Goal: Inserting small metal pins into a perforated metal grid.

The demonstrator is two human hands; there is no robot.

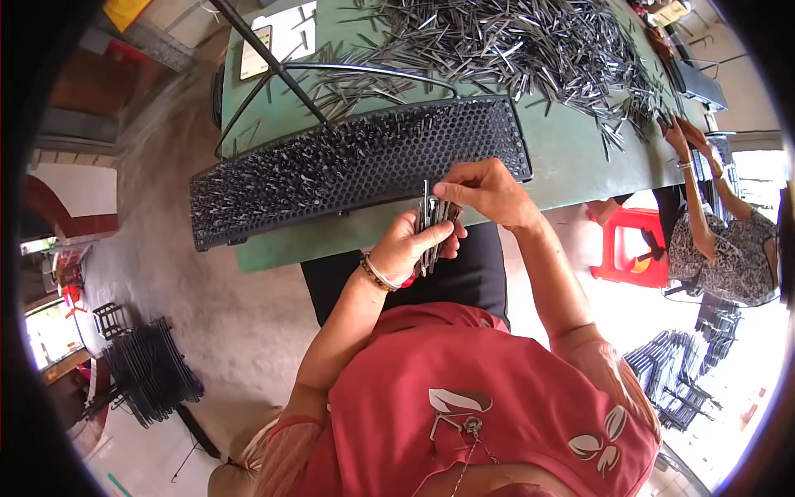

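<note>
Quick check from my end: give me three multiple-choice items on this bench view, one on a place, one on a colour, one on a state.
1. Where does the perforated black rack lie?
A. on the green table
B. on the floor
C. on the red stool

2. What colour is the stool at the right?
A. blue
B. red
C. white

3. What is the left hand doing?
A. resting open on the table
B. gripping a bundle of thin metal strips
C. holding a cup

Answers:
1 A: the rack sits along the near edge of the green table.
2 B: it is plainly red.
3 B: its fingers close round the strips, which the right hand pinches from above.
</note>
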